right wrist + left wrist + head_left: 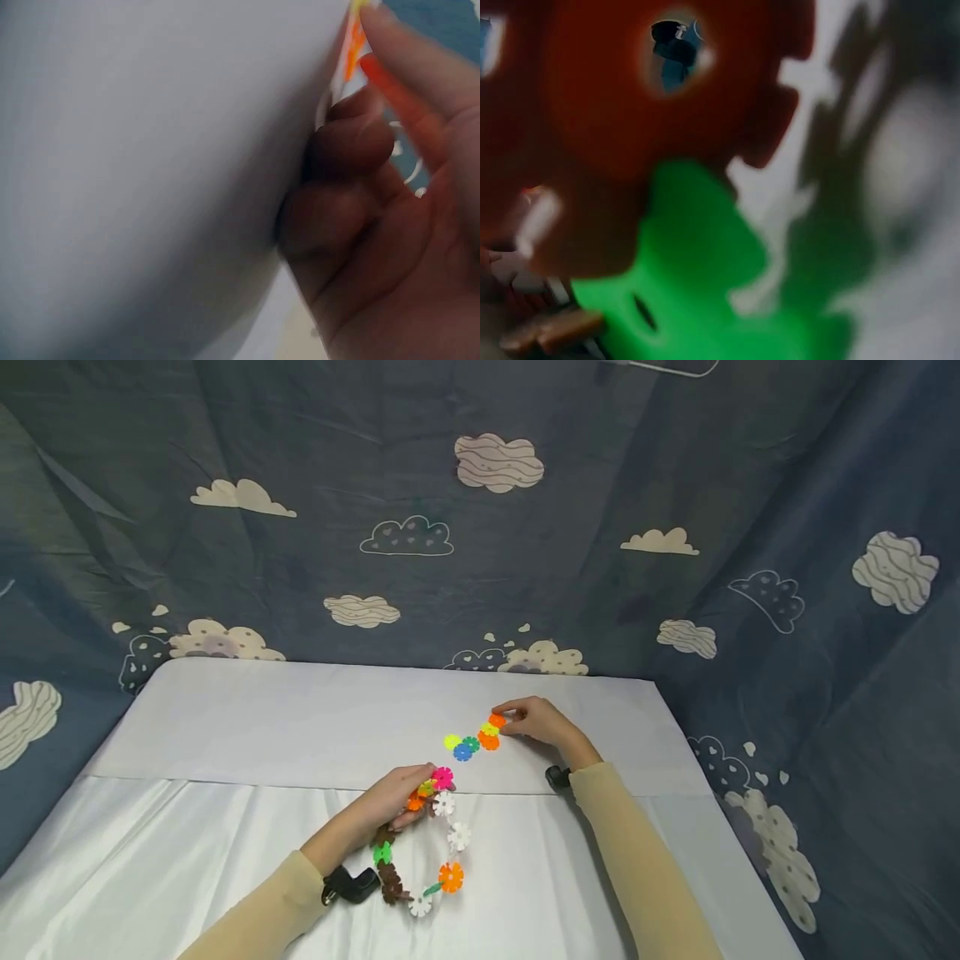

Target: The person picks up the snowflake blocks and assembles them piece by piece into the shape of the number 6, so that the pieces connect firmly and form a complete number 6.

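My left hand (388, 797) grips a looped chain of interlocking flower-shaped plastic discs near its top. A pink disc (443, 777) shows at the fingertips. White discs (459, 837), an orange disc (451, 877) and brown discs (391, 893) run round the hanging loop. Close up in the left wrist view are a brown disc (600, 90) and a bright green disc (682, 240). Farther back, my right hand (543, 725) pinches the joined orange and yellow discs (489, 742) between thumb and index finger. In the right wrist view its other fingers (337, 217) are curled.
Left of the right hand, a yellow disc (452, 742), a blue disc (462, 752) and a green disc (470, 744) sit close together. The white-covered table (225, 718) ends at a dark cloud-patterned curtain (562, 593). A black wrist device (351, 886) is on the left arm.
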The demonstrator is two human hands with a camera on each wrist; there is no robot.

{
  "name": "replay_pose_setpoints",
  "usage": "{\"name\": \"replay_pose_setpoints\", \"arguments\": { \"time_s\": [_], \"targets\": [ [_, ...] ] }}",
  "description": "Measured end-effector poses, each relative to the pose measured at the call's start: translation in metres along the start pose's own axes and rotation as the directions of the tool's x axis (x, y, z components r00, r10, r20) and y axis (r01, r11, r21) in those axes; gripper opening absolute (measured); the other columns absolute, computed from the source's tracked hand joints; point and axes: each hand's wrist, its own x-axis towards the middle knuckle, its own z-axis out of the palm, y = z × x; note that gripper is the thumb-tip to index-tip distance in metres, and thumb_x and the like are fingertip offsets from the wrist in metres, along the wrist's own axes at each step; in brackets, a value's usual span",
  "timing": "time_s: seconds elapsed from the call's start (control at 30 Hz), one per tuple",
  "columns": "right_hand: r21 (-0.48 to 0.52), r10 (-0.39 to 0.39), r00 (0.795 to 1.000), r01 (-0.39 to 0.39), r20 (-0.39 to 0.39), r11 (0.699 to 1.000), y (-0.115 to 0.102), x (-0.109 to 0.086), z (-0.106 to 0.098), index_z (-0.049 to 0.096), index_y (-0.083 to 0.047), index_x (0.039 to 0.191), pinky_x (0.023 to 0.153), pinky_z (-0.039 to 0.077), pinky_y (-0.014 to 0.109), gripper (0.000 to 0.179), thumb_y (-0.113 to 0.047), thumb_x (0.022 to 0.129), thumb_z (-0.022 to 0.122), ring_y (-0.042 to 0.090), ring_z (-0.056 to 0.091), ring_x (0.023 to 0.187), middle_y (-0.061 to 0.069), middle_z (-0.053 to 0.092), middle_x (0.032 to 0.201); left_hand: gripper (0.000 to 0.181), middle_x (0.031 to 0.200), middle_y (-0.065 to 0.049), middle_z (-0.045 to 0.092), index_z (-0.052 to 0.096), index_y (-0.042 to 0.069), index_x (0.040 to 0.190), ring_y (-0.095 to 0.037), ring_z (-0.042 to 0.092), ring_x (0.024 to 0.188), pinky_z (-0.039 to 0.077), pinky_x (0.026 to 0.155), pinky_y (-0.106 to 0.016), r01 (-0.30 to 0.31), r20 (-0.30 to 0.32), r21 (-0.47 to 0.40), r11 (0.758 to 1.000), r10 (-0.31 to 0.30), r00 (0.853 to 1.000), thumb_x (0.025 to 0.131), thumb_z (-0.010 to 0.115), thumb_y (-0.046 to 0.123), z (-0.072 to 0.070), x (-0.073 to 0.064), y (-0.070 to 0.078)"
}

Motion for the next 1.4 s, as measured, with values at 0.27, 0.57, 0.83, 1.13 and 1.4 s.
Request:
{"name": "replay_pose_setpoints", "arguments": {
  "time_s": [0.27, 0.57, 0.83, 1.13, 1.4],
  "targets": [
    [-0.013, 0.003, 0.997, -0.004, -0.077, 1.0, 0.0, 0.003, 0.006, 0.079, -0.02, 0.124, 0.067, 0.037, 0.029, 0.034, -0.028, 0.091, 0.085, 0.021, 0.051, 0.08, 0.004, 0.059, 0.087, 0.055, 0.046, 0.009, 0.038, 0.068, 0.009, 0.135, -0.007, 0.032, 0.036, 0.039, 0.046, -0.022, -0.001, -0.035, 0.0, 1.0, 0.001, 0.999, 0.11, 0.05, 0.054, 0.0, -0.002, 0.0],
    [0.104, -0.134, 0.97, 0.158, -0.204, 0.982, -0.015, -0.04, 0.01, 0.076, -0.011, 0.123, 0.074, 0.057, 0.025, 0.033, -0.018, 0.092, 0.083, 0.02, 0.066, 0.09, 0.008, 0.077, 0.114, 0.061, 0.053, 0.007, 0.046, 0.061, 0.001, 0.145, -0.006, 0.034, 0.037, 0.041, 0.045, -0.022, -0.014, -0.04, -0.021, 1.0, 0.013, 0.999, 0.108, 0.056, 0.049, 0.003, -0.001, -0.002],
    [0.34, -0.31, 0.936, 0.349, -0.165, 0.873, -0.047, -0.087, 0.021, 0.072, -0.005, 0.132, 0.074, 0.063, 0.026, 0.039, -0.007, 0.094, 0.078, 0.018, 0.066, 0.083, 0.014, 0.073, 0.113, 0.04, 0.086, -0.002, 0.066, 0.065, 0.005, 0.127, -0.007, 0.038, 0.04, 0.047, 0.047, -0.023, -0.035, -0.065, -0.04, 0.999, 0.032, 0.997, 0.11, 0.056, 0.041, 0.003, 0.002, -0.002],
    [0.405, -0.452, 0.881, 0.468, -0.142, 0.785, -0.064, -0.1, 0.037, 0.072, 0.001, 0.127, 0.074, 0.063, 0.026, 0.035, 0.002, 0.093, 0.078, 0.012, 0.067, 0.078, 0.021, 0.074, 0.108, 0.055, 0.063, 0.005, 0.053, 0.061, 0.004, 0.131, -0.008, 0.04, 0.041, 0.052, 0.054, -0.025, -0.044, -0.016, -0.074, 0.996, 0.043, 0.999, 0.112, 0.046, 0.053, 0.002, -0.001, -0.001],
    [0.438, -0.477, 0.868, 0.486, -0.139, 0.756, -0.068, -0.1, 0.049, 0.073, 0.001, 0.125, 0.074, 0.063, 0.026, 0.033, 0.003, 0.093, 0.077, 0.012, 0.069, 0.076, 0.022, 0.074, 0.114, 0.036, 0.056, 0.007, 0.042, 0.055, 0.01, 0.095, -0.005, 0.04, 0.041, 0.053, 0.056, -0.025, -0.122, 0.109, -0.115, 0.986, 0.135, 0.985, 0.114, 0.047, 0.041, 0.002, -0.002, -0.002]
  ]
}}
